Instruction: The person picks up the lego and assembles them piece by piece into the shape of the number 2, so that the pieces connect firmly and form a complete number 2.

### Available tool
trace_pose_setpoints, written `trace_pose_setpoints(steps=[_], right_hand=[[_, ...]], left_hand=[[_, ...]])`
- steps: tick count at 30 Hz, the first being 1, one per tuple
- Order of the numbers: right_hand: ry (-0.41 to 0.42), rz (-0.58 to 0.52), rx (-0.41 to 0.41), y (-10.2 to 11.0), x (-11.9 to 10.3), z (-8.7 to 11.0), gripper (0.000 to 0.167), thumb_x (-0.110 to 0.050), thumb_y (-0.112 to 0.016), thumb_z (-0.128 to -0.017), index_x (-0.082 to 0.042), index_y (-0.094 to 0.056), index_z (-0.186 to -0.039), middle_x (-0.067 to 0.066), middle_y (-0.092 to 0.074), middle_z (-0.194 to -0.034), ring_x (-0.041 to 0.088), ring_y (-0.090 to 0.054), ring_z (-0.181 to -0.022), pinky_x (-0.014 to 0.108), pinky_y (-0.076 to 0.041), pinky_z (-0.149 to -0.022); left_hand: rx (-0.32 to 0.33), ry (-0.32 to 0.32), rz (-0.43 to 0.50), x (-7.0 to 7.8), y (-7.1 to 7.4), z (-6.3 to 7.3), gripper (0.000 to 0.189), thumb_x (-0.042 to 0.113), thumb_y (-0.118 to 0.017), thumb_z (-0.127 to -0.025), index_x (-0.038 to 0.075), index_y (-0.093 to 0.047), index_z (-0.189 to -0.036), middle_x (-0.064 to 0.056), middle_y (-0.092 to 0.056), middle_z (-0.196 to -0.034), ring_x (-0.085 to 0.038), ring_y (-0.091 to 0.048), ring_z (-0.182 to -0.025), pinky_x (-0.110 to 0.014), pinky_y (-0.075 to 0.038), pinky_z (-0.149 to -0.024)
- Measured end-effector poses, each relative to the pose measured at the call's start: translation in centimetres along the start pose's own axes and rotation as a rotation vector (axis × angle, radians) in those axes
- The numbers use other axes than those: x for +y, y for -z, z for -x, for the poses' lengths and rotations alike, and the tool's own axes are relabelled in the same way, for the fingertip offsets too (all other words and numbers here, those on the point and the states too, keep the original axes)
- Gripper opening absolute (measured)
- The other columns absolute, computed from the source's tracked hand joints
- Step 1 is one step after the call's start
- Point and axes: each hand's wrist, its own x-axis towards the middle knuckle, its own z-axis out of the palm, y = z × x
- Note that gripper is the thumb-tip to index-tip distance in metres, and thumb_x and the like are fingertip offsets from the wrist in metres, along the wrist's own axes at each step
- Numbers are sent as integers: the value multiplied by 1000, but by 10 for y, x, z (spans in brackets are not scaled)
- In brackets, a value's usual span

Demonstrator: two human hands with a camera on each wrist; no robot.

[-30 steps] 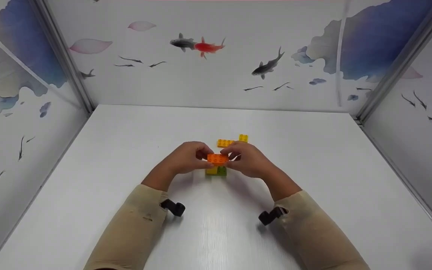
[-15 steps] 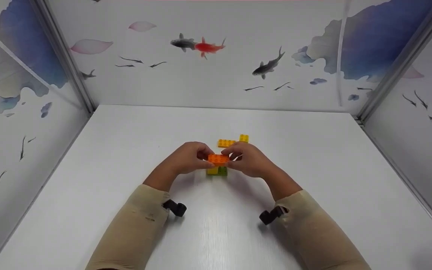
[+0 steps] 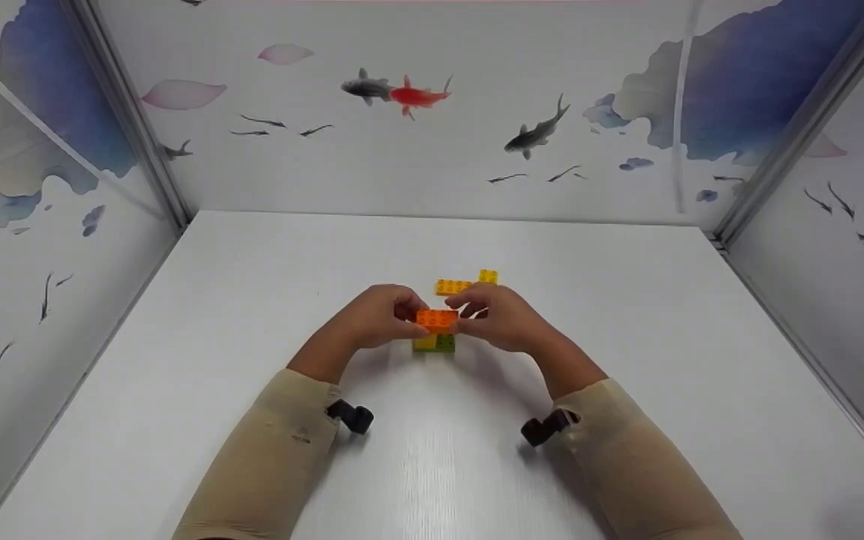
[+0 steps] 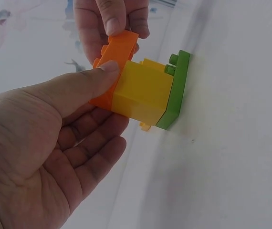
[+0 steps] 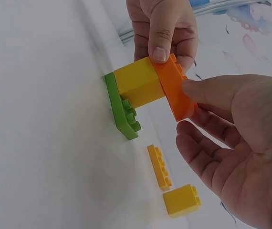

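Observation:
An orange building brick (image 3: 437, 321) sits on a yellow brick (image 4: 143, 88), which stands on one end of a flat green brick (image 5: 118, 107). My left hand (image 3: 379, 315) pinches the orange brick at its left end, thumb on the near side and fingers behind. At the other end my right hand (image 3: 503, 319) holds it lightly. The right thumb (image 5: 207, 93) lies on the brick's side, the index finger is partly hidden behind it, and the lower fingers are apart from it. Studs show at the green brick's uncovered end.
Behind the stack, a flat yellow-orange brick (image 3: 453, 287) and a smaller yellow brick (image 3: 488, 277) lie on the white table (image 3: 252, 262). Printed white walls (image 3: 432, 172) stand at the back and both sides.
My right hand has eased very slightly to the right, its index fingertip a little farther from the orange brick. The left hand and the stack look almost unchanged.

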Motion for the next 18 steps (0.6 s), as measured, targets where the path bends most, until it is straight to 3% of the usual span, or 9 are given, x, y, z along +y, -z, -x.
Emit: trace_pose_setpoints(steps=[7,18], right_hand=[[-109,-41,93,17,10,-3,40,-32,-74,-102,-21,-71,-140,0,-68,-140,25,-67,-124,46,-60,-105],[-297,-99,174,29,37,-18,45,-27,-76,-101,-27,-66,-145,0,-65,-144,26,-62,-130,42,-59,-105]], left_hand=[[-5,48,12,3,1,0,31,31,-88,-90,26,-75,-118,4,-72,-114,-22,-63,-110,-37,-57,-106],[3,63,4,4,-1,1,31,33,-88,-90,26,-75,-117,4,-71,-113,-22,-63,-110,-38,-57,-104]])
